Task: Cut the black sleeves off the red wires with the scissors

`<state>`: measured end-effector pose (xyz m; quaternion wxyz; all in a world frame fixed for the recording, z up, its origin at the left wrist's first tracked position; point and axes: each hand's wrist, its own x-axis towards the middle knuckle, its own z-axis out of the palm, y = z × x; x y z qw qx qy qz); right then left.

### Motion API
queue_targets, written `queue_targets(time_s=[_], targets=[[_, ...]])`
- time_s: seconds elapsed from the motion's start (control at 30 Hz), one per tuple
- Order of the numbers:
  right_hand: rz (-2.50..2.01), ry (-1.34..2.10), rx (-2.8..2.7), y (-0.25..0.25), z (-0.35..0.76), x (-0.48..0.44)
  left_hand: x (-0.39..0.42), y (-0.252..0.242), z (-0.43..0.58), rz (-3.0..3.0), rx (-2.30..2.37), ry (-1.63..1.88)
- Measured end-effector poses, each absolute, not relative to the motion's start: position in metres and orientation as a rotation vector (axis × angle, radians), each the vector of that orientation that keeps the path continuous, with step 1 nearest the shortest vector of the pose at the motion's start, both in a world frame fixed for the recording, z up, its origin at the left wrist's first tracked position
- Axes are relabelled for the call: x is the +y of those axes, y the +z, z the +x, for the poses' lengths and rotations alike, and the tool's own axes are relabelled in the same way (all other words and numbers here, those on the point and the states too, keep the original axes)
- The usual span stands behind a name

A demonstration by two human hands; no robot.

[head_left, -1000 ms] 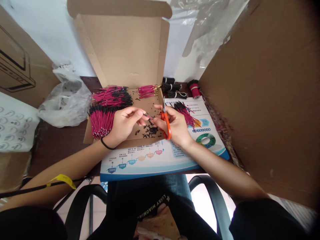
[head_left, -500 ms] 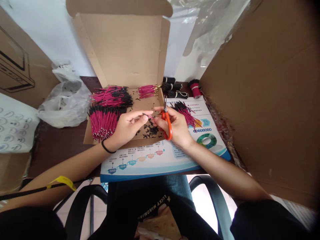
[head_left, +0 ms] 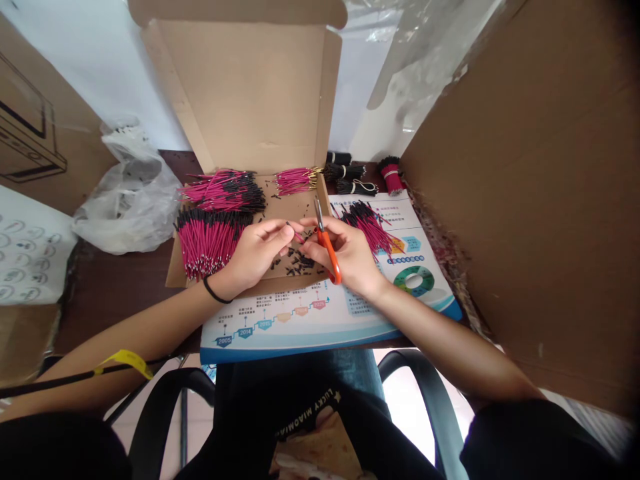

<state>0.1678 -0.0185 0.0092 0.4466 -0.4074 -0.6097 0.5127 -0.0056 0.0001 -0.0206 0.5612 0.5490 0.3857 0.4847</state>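
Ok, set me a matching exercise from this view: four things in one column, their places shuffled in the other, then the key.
Things:
1. scissors
2. single pink wire
3. clear plastic bag
4. short black scraps

Places:
A. left of the cardboard box
B. in the right hand
C. scattered inside the cardboard box
D. at the fingertips of the left hand

Pairs: 1-B, 2-D, 3-A, 4-C

Dark brown table [head_left: 95, 287], black chair [head_left: 156, 413]
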Motion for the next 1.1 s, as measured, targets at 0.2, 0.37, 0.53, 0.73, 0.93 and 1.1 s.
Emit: queue_targets(time_s=[0.2,0.37,0.53,0.73,0.93,1.1], targets=[[-0.999,1.252,-1.529,0.009,0.168,-0.019,-0.002,-0.016,-0.005,1.353,0.808,1.136],[-1.071,1.11,-1.49,0.019,0.176,-0.015,-0.003,-0.005,-0.005,1.446,0.874,1.292],[-1.111,0.991,-1.56,0.026,0.183,-0.013,-0.008,0.0,-0.006,1.797,1.066,1.401],[-1.131,0.647,-1.922,0.024,0.181,-0.02,-0.009,-0.003,-0.007,1.953,1.062,1.404],[-1.217,0.277,-2.119,0.022,0.181,-0.021,-0.009,-0.007,-0.007,1.999,1.037,1.419],[-1.261,0.23,-2.183,0.023,0.181,-0.021,-0.008,-0.005,-0.006,2.108,1.005,1.419]])
